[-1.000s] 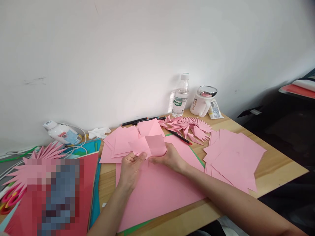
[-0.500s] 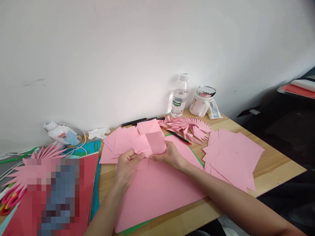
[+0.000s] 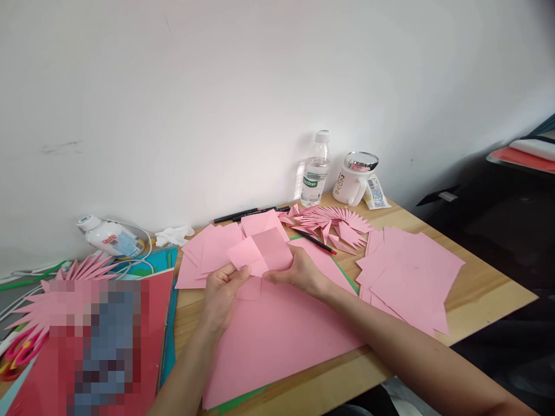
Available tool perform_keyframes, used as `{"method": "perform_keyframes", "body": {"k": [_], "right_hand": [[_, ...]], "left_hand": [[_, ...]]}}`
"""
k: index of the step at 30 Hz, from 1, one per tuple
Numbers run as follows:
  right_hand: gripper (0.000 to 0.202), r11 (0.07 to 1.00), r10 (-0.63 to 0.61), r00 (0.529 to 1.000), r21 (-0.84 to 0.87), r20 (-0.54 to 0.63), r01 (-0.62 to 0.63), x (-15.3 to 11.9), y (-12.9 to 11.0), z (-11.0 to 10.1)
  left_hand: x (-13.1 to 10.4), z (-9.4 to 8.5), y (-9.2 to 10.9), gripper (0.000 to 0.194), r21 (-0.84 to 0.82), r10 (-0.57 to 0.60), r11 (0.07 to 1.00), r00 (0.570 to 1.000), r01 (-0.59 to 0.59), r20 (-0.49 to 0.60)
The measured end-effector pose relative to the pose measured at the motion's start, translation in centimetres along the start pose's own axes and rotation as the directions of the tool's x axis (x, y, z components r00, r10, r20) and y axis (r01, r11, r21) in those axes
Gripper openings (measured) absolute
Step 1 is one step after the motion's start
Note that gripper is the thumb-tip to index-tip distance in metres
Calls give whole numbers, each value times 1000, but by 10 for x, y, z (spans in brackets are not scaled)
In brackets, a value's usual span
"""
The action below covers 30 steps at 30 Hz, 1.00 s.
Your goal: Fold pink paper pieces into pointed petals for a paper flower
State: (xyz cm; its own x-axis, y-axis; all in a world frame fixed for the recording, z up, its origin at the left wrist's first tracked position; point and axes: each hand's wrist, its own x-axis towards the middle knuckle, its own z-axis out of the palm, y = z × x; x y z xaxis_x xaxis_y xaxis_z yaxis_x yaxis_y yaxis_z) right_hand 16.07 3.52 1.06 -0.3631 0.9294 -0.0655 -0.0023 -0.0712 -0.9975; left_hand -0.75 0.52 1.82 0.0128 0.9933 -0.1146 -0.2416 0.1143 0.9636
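Between my two hands is a pink paper (image 3: 272,247), creased across the middle so its right half looks darker than its left. My left hand (image 3: 223,289) pinches its lower left edge, thumb on top. Gripping the right side is my right hand (image 3: 299,271), thumb along the lower edge. Both hands are closed on the paper above a large pink sheet (image 3: 277,346). A small pink square (image 3: 250,289) lies on that sheet just beneath. Pink paper squares (image 3: 220,248) are spread behind my left hand.
Folded pink pieces (image 3: 333,222) and a black pen (image 3: 314,240) lie behind my right hand. More pink squares (image 3: 411,277) lie to the right. A water bottle (image 3: 315,173) and white mug (image 3: 354,179) stand by the wall. Scissors (image 3: 21,349) and a white bottle (image 3: 110,237) are left.
The paper's left half has tilted up and spread flatter, its corner now pointing left. My left thumb has shifted slightly left; my right hand has hardly moved.
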Motion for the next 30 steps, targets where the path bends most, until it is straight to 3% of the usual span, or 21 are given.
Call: {"method": "perform_keyframes", "body": {"k": [3,7,13,21,30], "right_hand": [[34,1000,-4,1000,-16,7,4,0,0,-1],[42,996,23,1000,-90,7,-22,1,-1,-2],[36,988,-35,998,-151,-48,27,2,1,-1],[35,974,-111,990,-206,-91,91,1,6,5],[39,991,-57,998,-126,-31,52,0,-3,-1]], "left_hand": [[0,0,-4,13,-19,-10,1000,1000,9,-15],[0,-2,-5,35,121,-87,988,993,95,-74],[-2,1,-5,22,303,-7,951,983,64,-183],[-6,8,-11,22,265,27,964,984,21,-173],[-4,8,-10,22,248,42,969,978,10,-204]]}}
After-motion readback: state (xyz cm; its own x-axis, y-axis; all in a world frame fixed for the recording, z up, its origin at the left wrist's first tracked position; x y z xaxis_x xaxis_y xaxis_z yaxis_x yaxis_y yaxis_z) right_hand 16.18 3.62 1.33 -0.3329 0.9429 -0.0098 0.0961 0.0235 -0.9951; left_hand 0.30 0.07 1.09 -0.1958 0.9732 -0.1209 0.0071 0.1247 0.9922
